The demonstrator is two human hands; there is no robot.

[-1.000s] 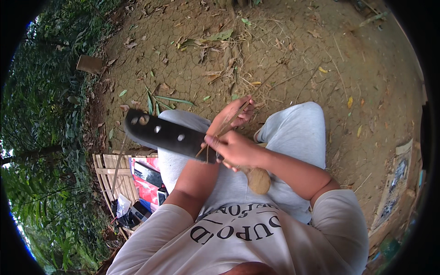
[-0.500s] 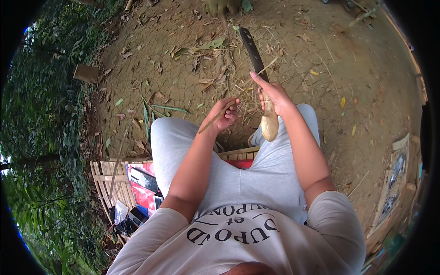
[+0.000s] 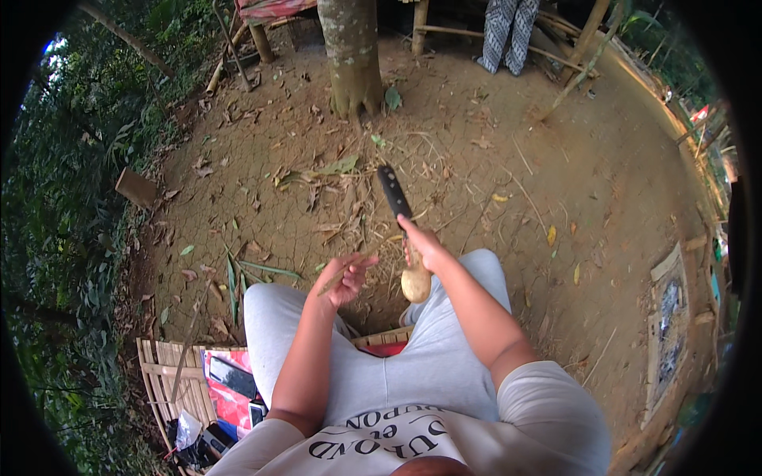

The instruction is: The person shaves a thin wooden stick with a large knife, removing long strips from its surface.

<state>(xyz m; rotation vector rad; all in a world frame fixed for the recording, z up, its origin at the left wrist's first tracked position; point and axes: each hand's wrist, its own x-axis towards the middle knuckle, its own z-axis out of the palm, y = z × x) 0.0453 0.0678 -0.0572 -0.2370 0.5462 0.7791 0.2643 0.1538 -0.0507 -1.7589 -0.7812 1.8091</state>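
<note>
The right hand [image 3: 425,247] is closed around a knife [image 3: 401,230] with a dark blade and a pale wooden handle. The blade juts up and away from the hand, pointing over the bare dirt ground [image 3: 476,159] toward the tree trunk [image 3: 352,55]; the rounded butt of the handle hangs below the fist, just above the right knee of the grey trousers [image 3: 429,357]. The hand sits about midway along the knife, so blade shows above it and handle below.

The left hand [image 3: 345,278] is loosely curled, its fingers pinching a thin brown strip [image 3: 335,279], perhaps of bamboo or wood, that slants across the palm. This hand is raised over the gap between the knees, just to the left of the knife's handle and apart from it; the strip does not touch the blade.

The person sits with both forearms coming up from the lower edge, wearing a light shirt with dark lettering. Dry leaves [image 3: 341,166] and twigs lie scattered on the ground ahead of the knees. To the lower left stands a slatted bamboo bench [image 3: 171,373] carrying a red packet [image 3: 226,393] and some small dark things that are too small to tell. At the top edge, another person's patterned trouser legs [image 3: 504,32] stand near wooden posts.
</note>
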